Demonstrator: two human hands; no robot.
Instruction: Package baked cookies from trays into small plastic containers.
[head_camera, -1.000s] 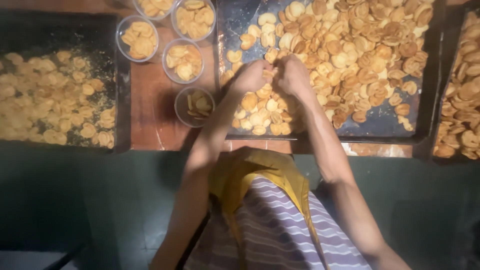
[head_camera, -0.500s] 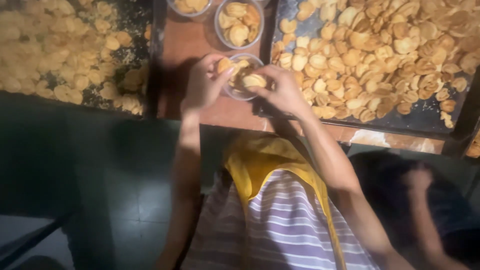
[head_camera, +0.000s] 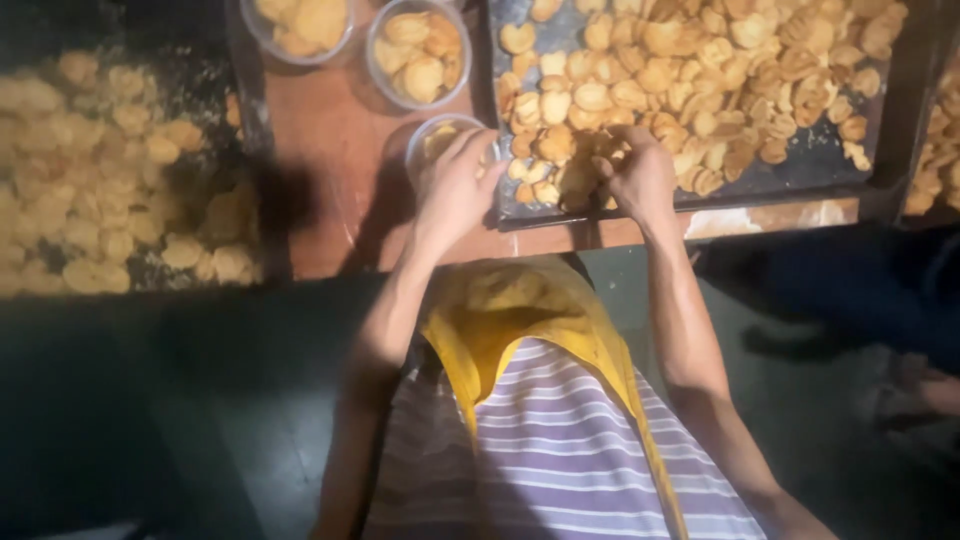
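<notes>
My left hand (head_camera: 455, 185) rests over a small clear plastic cup (head_camera: 432, 142) with a few golden cookies in it, on the reddish-brown table. My right hand (head_camera: 636, 172) is on the near edge of a dark baking tray (head_camera: 800, 178), its fingers closed around a few round golden cookies (head_camera: 585, 170). The tray is heaped with many such cookies (head_camera: 700, 60). Two more filled clear cups (head_camera: 420, 50) (head_camera: 300, 25) stand further back on the table.
A second dark tray (head_camera: 250, 120) with pale cookies lies at the left. Another tray of cookies (head_camera: 935, 150) shows at the right edge. Below the table edge I see my striped shirt and yellow apron (head_camera: 530, 330). A person's foot (head_camera: 920, 385) is on the dark floor at right.
My right hand left the cup and moved right onto the tray's cookies. My left hand stayed at the cup. The view shifted so the cups sit more to the left.
</notes>
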